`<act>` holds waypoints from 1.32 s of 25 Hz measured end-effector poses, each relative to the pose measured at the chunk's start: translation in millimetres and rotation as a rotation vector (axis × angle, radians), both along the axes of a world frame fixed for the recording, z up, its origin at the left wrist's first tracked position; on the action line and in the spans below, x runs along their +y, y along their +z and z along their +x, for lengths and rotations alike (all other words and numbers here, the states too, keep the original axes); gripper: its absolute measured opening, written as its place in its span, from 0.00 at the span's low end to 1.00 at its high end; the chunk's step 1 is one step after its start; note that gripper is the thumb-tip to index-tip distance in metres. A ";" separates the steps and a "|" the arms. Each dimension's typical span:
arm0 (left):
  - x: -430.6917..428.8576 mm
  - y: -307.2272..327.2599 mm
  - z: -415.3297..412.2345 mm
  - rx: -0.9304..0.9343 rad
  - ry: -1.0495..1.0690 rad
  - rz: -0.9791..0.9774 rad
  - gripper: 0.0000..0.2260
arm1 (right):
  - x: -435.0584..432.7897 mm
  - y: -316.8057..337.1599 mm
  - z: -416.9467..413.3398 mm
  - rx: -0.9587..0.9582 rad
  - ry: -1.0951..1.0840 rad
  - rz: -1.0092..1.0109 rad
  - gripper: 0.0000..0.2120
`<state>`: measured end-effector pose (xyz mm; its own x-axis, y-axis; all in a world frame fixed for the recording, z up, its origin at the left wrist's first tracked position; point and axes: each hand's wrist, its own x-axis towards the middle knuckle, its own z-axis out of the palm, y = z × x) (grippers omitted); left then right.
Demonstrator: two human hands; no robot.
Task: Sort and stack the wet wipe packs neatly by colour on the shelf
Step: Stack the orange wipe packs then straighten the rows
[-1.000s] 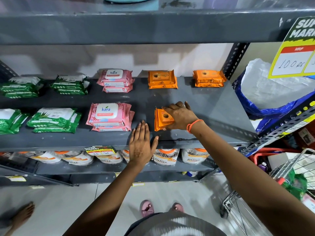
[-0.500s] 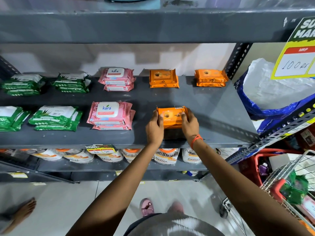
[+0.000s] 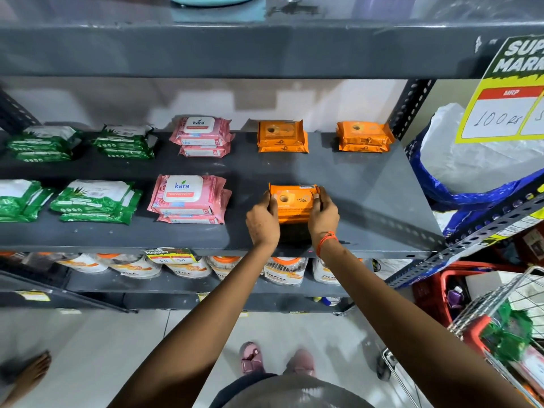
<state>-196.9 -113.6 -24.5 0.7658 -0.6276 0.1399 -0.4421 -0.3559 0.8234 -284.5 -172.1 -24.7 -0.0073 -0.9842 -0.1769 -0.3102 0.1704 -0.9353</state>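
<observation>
On the grey shelf (image 3: 353, 184), your left hand (image 3: 263, 220) and right hand (image 3: 323, 217) each grip an end of the orange pack (image 3: 294, 203).

we face grey metal shelving (image 3: 368, 184) against a pale wall (image 3: 117, 101). beneath us lies a light tiled floor (image 3: 97, 348). a wire trolley (image 3: 500, 304) stands to our right, under a yellow price sign (image 3: 506, 92).

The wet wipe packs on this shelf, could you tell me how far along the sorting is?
Mostly done: green stacks left, pink stacks centre, two orange stacks at the back right. In hand: left hand and right hand squaring the front orange pack. Nothing else looks unsorted.
</observation>
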 end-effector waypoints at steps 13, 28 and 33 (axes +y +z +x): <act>36.3 43.1 45.2 -0.261 -0.020 -0.140 0.16 | 15.3 35.1 52.5 0.227 0.453 -0.474 0.20; 94.1 13.1 221.1 0.401 0.066 0.021 0.18 | 88.7 23.9 190.5 -0.128 0.179 0.165 0.24; 97.5 14.3 225.8 0.418 0.061 -0.026 0.23 | 90.0 30.9 195.9 -0.069 0.192 0.169 0.24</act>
<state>28.8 -16.1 -10.2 0.7957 -0.5798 -0.1751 -0.0472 -0.3476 0.9364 -88.6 -82.1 6.2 0.1945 -0.9228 -0.3327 -0.2885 0.2703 -0.9185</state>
